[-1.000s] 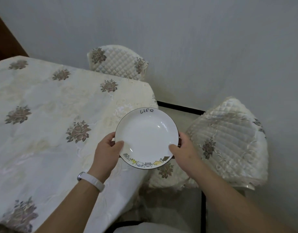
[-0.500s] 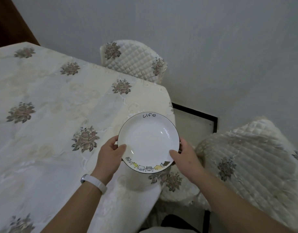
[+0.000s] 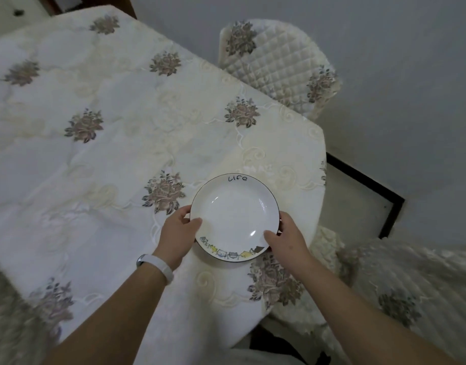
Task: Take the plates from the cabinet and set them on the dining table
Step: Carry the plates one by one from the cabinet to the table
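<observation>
A white plate with a dark rim, the word "Life" at its far edge and small cartoon figures at its near edge is over the near right corner of the dining table. My left hand grips its left rim, thumb on top. My right hand grips the right rim the same way. Whether the plate touches the cloth I cannot tell. The table wears a cream cloth with embroidered flowers. The cabinet is out of view.
A chair with a quilted cream cover stands at the table's far right side against the grey wall. Another covered chair is close on my right. A dark-edged floor strip runs between them.
The plate has moved left, from beyond the table's right edge to over the table corner, both hands keeping their grip. The view has shifted so more of the table shows.
</observation>
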Available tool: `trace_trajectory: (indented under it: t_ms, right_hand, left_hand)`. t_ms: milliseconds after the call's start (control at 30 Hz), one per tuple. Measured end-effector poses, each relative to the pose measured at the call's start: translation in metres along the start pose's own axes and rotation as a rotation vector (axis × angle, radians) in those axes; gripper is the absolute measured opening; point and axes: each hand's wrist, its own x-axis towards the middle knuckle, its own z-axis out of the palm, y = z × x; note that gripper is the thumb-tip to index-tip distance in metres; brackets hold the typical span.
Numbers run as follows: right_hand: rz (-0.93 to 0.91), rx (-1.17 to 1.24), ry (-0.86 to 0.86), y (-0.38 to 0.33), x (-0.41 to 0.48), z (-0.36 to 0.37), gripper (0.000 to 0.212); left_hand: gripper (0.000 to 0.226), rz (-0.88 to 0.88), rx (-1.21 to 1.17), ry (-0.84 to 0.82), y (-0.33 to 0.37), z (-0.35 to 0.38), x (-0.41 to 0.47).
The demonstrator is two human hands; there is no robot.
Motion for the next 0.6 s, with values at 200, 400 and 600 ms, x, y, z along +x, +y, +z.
trace_trajectory:
  t_ms: [200, 400, 600]
  right_hand:
    - [0.023, -0.101, -0.042, 0.005, 0.029, 0.008, 0.042]
    - [0.017, -0.192, -0.098, 0.015, 0.038, 0.004, 0.046]
    - [0.004, -0.244, -0.143, 0.018, 0.041, 0.001, 0.045]
  left_hand:
    - [0.03, -0.055, 0.046, 0.048, -0.011, 0.005, 0.013]
    - [0.029, -0.075, 0.105, 0.084, -0.023, 0.011, 0.011]
    - [0.032, -0.056, 0.148, 0.098, -0.033, 0.01, 0.006]
